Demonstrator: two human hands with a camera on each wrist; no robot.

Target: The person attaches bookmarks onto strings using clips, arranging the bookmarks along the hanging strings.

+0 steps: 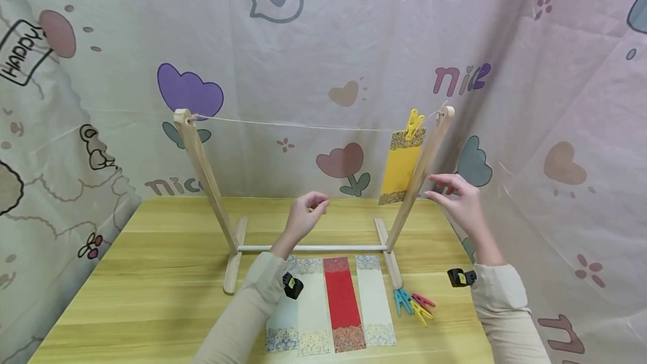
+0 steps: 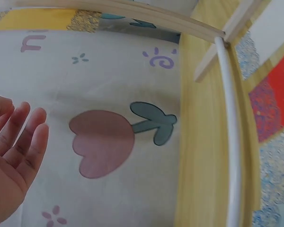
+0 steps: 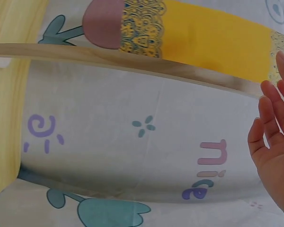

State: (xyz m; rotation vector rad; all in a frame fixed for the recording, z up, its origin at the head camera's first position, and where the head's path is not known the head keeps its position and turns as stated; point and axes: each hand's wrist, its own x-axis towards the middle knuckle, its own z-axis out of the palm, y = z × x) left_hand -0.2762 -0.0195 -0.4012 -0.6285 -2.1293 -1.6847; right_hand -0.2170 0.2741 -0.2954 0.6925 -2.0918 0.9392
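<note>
One yellow card (image 1: 401, 167) is hung from a string (image 1: 293, 124) by a yellow clip (image 1: 414, 123), close to the right post (image 1: 427, 164), by which its edge is partly covered in the head view. Because its top seems to be pinched against the string, the card is held up, with a slight tilt. Just beside this post the right hand (image 1: 462, 201) is raised, with its fingers loosely bent and nothing gripped. The left hand (image 1: 303, 215) is lifted above the white bar (image 1: 313, 248), its fingers also relaxed and nothing held. The string is tied between the right post and the left post (image 1: 206, 167), probably so that cards can hang freely; the posts are joined low down by the bar, for steadiness as it seems. Nearer to the person, a pale blue card (image 1: 284, 317), a cream card (image 1: 313, 308), a red card (image 1: 343, 296) and a white card (image 1: 375, 299) are laid side by side, flat, and loose clips (image 1: 420, 312) are gathered near the right foot (image 1: 395, 271). All is supported by a wood-grained table (image 1: 151, 274), behind which a pale cloth (image 1: 404, 44), printed with hearts and flowers, is hung.
</note>
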